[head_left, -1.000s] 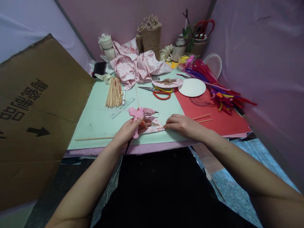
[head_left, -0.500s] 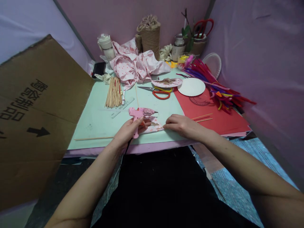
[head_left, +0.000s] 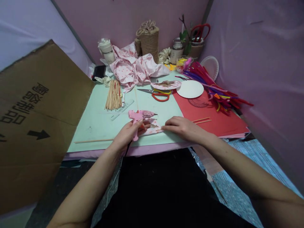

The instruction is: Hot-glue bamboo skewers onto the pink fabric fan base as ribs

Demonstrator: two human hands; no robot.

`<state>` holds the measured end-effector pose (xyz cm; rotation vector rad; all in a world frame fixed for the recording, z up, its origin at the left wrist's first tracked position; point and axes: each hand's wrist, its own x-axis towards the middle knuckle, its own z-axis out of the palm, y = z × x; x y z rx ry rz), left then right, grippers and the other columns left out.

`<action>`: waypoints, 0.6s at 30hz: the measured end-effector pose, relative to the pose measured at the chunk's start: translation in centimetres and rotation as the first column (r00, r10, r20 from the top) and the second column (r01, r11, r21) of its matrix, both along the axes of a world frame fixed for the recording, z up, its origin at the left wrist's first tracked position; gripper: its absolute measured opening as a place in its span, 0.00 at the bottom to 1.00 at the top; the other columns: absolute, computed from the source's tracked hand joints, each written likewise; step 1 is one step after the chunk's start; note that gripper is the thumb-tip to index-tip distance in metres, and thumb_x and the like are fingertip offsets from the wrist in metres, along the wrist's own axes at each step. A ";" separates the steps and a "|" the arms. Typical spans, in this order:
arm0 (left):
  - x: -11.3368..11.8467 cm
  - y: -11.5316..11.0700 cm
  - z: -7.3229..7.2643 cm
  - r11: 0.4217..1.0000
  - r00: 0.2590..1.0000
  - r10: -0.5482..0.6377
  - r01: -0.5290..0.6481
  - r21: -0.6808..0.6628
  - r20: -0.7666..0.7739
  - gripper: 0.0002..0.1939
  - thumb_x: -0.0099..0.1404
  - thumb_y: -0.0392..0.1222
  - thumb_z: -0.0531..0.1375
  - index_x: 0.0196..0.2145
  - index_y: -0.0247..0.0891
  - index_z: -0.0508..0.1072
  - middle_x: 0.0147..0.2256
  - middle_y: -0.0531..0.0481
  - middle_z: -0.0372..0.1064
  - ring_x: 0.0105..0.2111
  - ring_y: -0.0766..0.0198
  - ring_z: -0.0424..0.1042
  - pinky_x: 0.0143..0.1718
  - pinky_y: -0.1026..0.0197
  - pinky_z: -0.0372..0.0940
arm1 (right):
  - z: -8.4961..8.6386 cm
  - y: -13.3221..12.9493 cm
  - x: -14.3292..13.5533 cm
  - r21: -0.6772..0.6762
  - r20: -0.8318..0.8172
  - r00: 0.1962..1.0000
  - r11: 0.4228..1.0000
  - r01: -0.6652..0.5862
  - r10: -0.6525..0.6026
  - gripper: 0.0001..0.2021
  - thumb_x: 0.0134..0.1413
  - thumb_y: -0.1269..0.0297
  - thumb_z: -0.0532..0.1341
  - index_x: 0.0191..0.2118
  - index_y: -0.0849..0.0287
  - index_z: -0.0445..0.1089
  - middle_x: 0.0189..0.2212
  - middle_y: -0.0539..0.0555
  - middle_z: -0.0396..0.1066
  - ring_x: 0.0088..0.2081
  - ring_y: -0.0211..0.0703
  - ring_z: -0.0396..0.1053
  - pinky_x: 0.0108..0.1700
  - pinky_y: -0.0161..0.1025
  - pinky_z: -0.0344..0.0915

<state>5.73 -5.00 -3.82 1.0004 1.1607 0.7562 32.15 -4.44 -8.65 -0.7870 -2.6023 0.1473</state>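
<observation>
- Two hands are close to the front edge of the bench [head_left: 95, 126], near its middle.
- Left hand [head_left: 125, 133]: thumb and fingers wrapped round a pink glue gun [head_left: 136, 117], its nozzle pointing toward the bench's right edge.
- Right hand [head_left: 181, 127]: fingers drawn together at the right end of a patterned cloth piece [head_left: 154, 130]; whether they pinch or only press it, I cannot tell.
- That cloth piece lies just inside the front edge, partly hidden by the left fingers.
- Scissors [head_left: 160, 96] lie farther toward the back edge.
- Bundled sticks [head_left: 113, 96] lie nearer the left edge, beside a ruler [head_left: 116, 116].
- Red paper [head_left: 225, 123] covers the front right corner.
</observation>
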 end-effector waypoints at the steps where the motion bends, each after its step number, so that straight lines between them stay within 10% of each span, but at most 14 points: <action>1: 0.0 0.0 0.0 1.000 1.000 -0.004 0.004 0.001 0.002 0.18 0.63 0.55 0.64 0.26 0.37 0.74 0.54 0.38 0.76 0.56 0.51 0.73 0.60 0.55 0.64 | -0.1 -0.1 0.0 0.012 -0.009 1.000 1.000 0.009 -0.009 0.18 0.68 0.72 0.49 0.55 0.61 0.71 0.44 0.63 0.73 0.44 0.48 0.69 0.45 0.47 0.67; 18: 0.0 0.1 0.0 1.000 1.000 -0.017 0.017 0.010 0.010 0.18 0.64 0.55 0.64 0.27 0.37 0.74 0.54 0.38 0.75 0.56 0.50 0.73 0.60 0.55 0.64 | 0.5 0.6 0.4 -0.032 0.089 0.996 0.999 -0.019 0.022 0.19 0.67 0.74 0.49 0.54 0.57 0.72 0.38 0.59 0.71 0.39 0.44 0.66 0.39 0.40 0.63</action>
